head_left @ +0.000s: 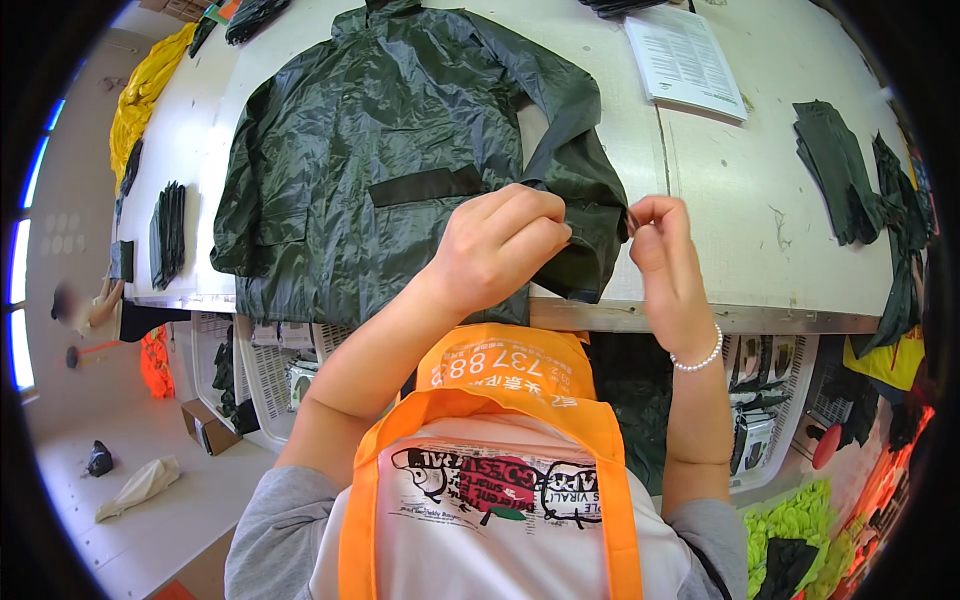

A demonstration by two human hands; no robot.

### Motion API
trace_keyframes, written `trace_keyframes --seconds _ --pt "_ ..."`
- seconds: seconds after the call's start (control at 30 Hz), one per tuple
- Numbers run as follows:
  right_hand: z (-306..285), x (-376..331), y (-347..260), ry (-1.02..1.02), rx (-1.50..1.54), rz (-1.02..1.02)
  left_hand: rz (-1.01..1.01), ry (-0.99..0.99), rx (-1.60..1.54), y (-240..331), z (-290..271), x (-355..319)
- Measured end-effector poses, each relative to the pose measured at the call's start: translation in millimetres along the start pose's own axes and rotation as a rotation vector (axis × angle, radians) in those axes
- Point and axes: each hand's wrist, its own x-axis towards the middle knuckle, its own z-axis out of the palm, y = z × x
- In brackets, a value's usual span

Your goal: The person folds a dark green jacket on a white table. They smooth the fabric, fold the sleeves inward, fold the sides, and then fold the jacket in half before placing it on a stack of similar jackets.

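Note:
A dark green, shiny rain jacket [370,130] lies spread on the pale table, its collar away from me and its hem at the near edge. My left hand [500,245] is closed on the jacket's right-side sleeve, close to the pocket flap, with its fingertips partly hidden. The sleeve's lower end [592,245] hangs between my two hands over the table's edge. At its outer edge my right hand [668,270] pinches thumb and forefinger together. A tiny dark bit shows at those fingertips, too small to name. A beaded bracelet circles my right wrist.
Printed sheets [688,60] lie at the far right of the table [730,250]. Folded dark pieces [838,170] rest farther right, and another dark stack [168,235] at left. White crates [270,375] stand under the table. Yellow fabric [148,85] hangs at left; another person [100,305] is there.

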Motion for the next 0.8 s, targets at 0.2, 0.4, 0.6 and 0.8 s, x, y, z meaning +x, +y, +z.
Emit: trace_keyframes --seconds 0.2,0.4,0.6,0.8 --pt "4.3 -1.4 -2.6 -0.057 -0.075 -0.064 0.030 -0.026 0.005 1.6 3.1 2.5" --pt "4.1 1.1 -7.4 -0.050 -0.120 -0.069 0.049 -0.021 -0.008 0.9 3.9 2.4" --pt "9.7 -2.5 0.7 0.241 0.019 0.009 0.070 0.030 -0.057 -4.6 4.9 -6.4" --pt "25.7 14.4 5.4 0.266 -0.217 0.034 0.097 0.079 -0.124 -10.8 -4.6 -22.9"
